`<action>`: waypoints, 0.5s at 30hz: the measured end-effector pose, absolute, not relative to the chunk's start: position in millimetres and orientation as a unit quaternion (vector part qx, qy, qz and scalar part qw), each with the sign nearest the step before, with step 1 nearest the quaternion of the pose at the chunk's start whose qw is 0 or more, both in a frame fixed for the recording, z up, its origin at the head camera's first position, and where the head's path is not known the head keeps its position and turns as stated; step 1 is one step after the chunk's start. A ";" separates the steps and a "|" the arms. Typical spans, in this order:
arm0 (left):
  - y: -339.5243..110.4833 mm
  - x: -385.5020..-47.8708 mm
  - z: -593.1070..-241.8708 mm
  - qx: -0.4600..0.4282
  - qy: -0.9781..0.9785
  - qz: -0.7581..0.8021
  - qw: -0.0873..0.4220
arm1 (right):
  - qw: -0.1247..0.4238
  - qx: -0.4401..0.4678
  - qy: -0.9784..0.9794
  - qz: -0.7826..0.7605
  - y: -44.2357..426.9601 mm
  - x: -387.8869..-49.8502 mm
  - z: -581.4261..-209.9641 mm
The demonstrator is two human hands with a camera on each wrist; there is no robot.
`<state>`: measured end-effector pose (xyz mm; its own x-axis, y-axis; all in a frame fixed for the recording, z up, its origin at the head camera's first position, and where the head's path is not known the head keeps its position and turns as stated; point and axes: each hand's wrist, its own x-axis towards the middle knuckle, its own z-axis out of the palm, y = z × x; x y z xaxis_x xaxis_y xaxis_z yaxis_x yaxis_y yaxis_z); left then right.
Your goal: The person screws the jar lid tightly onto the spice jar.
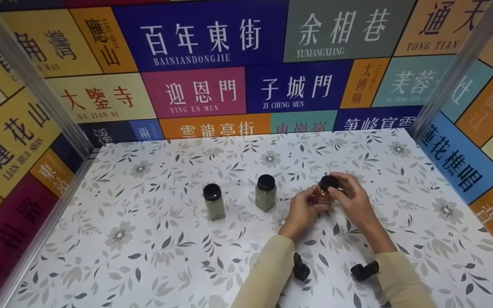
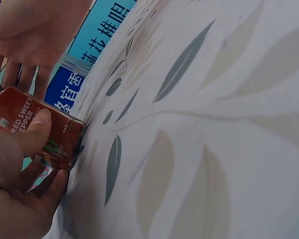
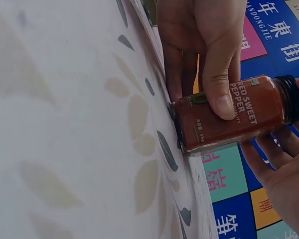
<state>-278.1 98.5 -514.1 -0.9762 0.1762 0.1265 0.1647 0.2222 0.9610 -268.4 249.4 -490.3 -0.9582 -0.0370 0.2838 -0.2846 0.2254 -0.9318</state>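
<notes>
A square glass spice jar (image 3: 229, 117) of red powder, labelled RED SWEET PEPPER, stands at or just over the table at the right of the head view. My left hand (image 1: 304, 209) grips its body from the left, thumb laid across the label in both wrist views. Around the black cap (image 1: 328, 182) are the thumb and fingers of my right hand (image 1: 353, 199). To the left stand two similar jars with black caps: a greenish jar (image 1: 265, 194) close to my left hand and another greenish jar (image 1: 215, 204) farther left.
A white table (image 1: 156, 261) with a leaf and flower print lies under everything. Coloured panels (image 1: 199, 38) with street names rise behind and at both sides. Clear corner posts (image 1: 447, 72) stand at the back. Black wrist devices (image 1: 301, 269) sit by both sleeves.
</notes>
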 end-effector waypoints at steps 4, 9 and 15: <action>99.5 -277.9 -514.6 0.100 0.777 0.622 0.010 | 0.112 0.093 -0.770 0.621 247.7 -268.7 -491.4; 99.0 -277.7 -515.2 0.100 0.779 0.618 0.007 | 0.094 0.088 -0.792 0.597 248.4 -267.7 -489.9; 99.3 -278.1 -514.7 0.103 0.779 0.618 0.011 | 0.090 0.094 -0.796 0.592 250.0 -267.7 -489.1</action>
<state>-278.1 99.3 -514.7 -0.9786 0.1741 0.1099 0.1466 0.2148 0.9656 -267.7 250.0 -489.1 -0.9663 -0.0426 0.2537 -0.2553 0.2821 -0.9248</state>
